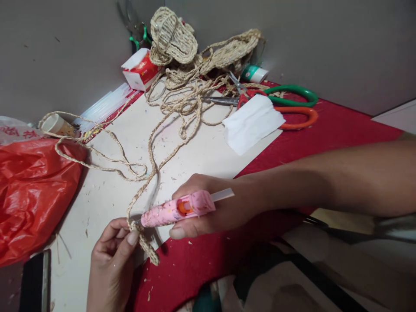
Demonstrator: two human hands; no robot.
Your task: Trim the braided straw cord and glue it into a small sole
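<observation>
My left hand [113,260] pinches a braided straw cord [147,247] between thumb and fingers, near its doubled, thickened end. From there the cord runs up over the pale board toward a tangle of more cord. My right hand [208,216] is wrapped around a pink glue gun [177,210] with bits of straw stuck to it. A clear glue stick [222,195] pokes out of its back. The gun's nozzle points left and meets the cord just by my left fingertips; whether glue is coming out I cannot make out.
Coiled straw braid [173,37] lies at the back beside a red and white box [141,69]. Scissors with green and orange handles [299,117] rest partly under white tissue [253,123]. At left are a red plastic bag [35,190], a paper cup [60,125] and a phone [35,281].
</observation>
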